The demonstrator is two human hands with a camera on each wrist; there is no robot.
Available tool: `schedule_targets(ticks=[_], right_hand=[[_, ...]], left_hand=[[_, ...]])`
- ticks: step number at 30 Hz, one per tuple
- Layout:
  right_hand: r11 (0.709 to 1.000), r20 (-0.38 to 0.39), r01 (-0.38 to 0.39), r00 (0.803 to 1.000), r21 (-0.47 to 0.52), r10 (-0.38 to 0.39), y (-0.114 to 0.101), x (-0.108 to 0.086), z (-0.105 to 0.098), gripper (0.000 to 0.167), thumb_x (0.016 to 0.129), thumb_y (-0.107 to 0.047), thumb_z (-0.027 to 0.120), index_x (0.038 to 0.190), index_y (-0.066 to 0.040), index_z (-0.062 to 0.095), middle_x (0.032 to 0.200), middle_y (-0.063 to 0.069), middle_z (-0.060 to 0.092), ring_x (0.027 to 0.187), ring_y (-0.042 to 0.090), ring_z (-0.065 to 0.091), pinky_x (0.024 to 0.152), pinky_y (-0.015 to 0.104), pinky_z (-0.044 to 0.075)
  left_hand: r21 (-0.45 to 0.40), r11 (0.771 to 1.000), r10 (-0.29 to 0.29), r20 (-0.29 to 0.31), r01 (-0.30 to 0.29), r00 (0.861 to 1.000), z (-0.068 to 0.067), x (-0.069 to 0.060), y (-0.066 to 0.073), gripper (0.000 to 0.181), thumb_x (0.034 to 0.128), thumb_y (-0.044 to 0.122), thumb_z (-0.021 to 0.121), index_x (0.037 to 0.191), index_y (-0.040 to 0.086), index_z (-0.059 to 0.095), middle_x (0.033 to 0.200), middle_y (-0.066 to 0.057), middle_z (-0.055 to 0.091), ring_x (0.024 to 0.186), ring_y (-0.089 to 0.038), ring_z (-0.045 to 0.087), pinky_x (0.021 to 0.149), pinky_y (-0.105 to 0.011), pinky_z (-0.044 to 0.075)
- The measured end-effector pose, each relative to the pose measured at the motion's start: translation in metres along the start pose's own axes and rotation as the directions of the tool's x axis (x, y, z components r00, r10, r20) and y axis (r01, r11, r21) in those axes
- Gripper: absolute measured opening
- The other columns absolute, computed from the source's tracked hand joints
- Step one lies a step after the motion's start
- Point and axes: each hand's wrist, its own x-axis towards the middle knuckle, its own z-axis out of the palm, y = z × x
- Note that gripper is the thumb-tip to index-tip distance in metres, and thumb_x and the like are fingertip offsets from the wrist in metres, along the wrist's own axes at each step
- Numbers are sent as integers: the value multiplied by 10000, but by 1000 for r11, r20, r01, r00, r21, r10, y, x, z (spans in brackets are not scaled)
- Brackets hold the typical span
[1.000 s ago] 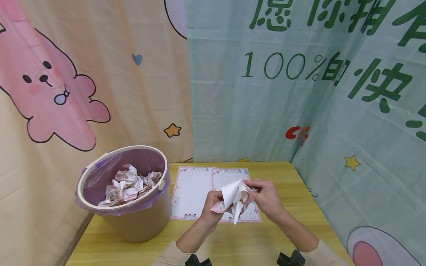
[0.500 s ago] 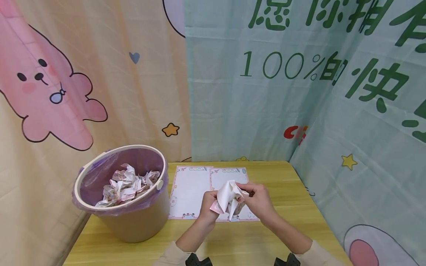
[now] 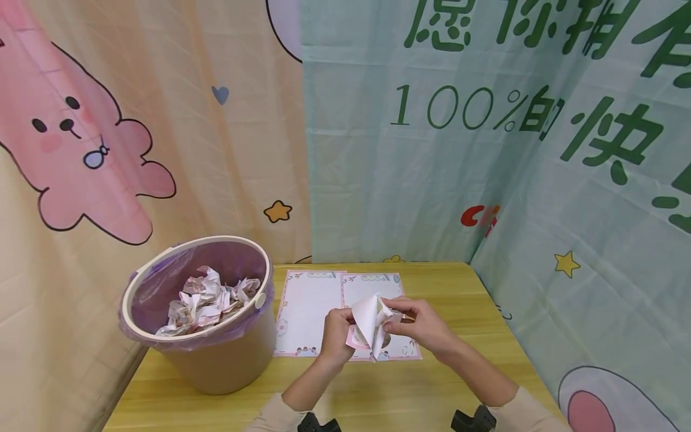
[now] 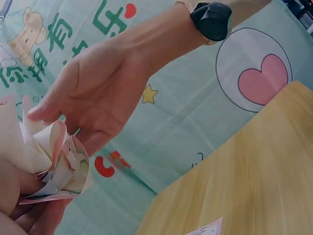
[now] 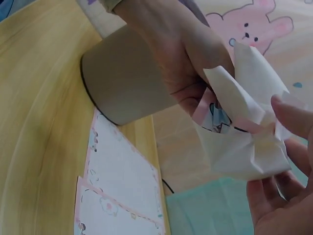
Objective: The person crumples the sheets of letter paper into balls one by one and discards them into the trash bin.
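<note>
A partly crumpled sheet of white paper (image 3: 369, 321) with a pink printed border is between both hands, above the table. My left hand (image 3: 336, 337) grips its left side, with the fingers curled into the folds, as the right wrist view shows. On the other side, my right hand (image 3: 426, 329) holds the paper between thumb and fingers; its thumb (image 5: 291, 117) lies against the near face and the fingertips (image 5: 269, 193) bend beneath. Behind the hands, two flat bordered sheets lie on the table: the left sheet (image 3: 309, 312) and the partly covered right sheet (image 3: 372, 283).
A beige bin (image 3: 221, 366) with a purple liner (image 3: 153, 306) stands on the table at left, holding several crumpled papers (image 3: 207, 303). Printed curtains (image 3: 367, 180) enclose the yellow wooden table (image 3: 399, 399) at the back and right.
My right hand has come left toward the left hand, and the paper has become narrower and more bunched. Lately the right thumb has shifted lower on the paper. Bin and flat sheets stay put.
</note>
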Motion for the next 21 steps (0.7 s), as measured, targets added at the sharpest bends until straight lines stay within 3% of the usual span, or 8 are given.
schedule_targets(ticks=[3, 4, 8, 10, 16, 21], right_hand=[[998, -41, -43, 998, 46, 45, 3, 4, 1, 565, 896, -113, 825, 1405, 11, 613, 1324, 179, 623, 1061, 296, 603, 837, 356, 578], [997, -56, -49, 997, 58, 52, 4, 5, 2, 560, 889, -95, 828, 1395, 16, 619, 1313, 183, 632, 1047, 285, 606, 828, 354, 579], [996, -101, -30, 994, 88, 39, 3, 7, 5, 513, 868, 9, 814, 1346, 67, 637, 1270, 205, 666, 1045, 262, 618, 813, 318, 583], [997, -119, -10, 993, 82, 20, 1, 7, 8, 495, 860, 51, 802, 1327, 92, 640, 1261, 215, 671, 1062, 263, 630, 808, 297, 584], [999, -213, 12, 977, 49, -1, -5, 8, 19, 430, 844, 127, 771, 1264, 103, 678, 1226, 220, 680, 1086, 296, 639, 827, 288, 578], [998, -271, 11, 963, 59, 5, -3, 10, 21, 375, 852, 163, 736, 1221, 108, 699, 1201, 232, 687, 1092, 320, 642, 843, 278, 575]], left_hand=[[49, 997, 68, 1, -67, 998, 5, -2, 2, 143, 895, -141, 627, 879, -118, 768, 776, -155, 736, 713, -118, 689, 666, -216, 585], [29, 997, 74, 1, -74, 997, 7, -3, 3, 146, 910, -136, 621, 895, -125, 765, 802, -172, 741, 743, -138, 710, 687, -241, 599], [-70, 996, 58, -15, -59, 998, 10, -4, 5, 180, 924, -164, 565, 913, -164, 745, 848, -235, 734, 791, -201, 733, 701, -303, 617], [-77, 995, 54, -32, -56, 998, 10, -5, 5, 199, 921, -174, 545, 898, -172, 742, 843, -242, 732, 776, -206, 728, 683, -302, 618], [96, 986, 145, -72, -137, 987, 8, -7, 4, 231, 906, -178, 566, 843, -104, 775, 802, -177, 746, 721, -200, 726, 638, -265, 606], [129, 981, 150, -48, -143, 987, 4, -6, 3, 245, 877, -209, 562, 840, -94, 776, 815, -173, 750, 732, -208, 734, 653, -262, 608]])
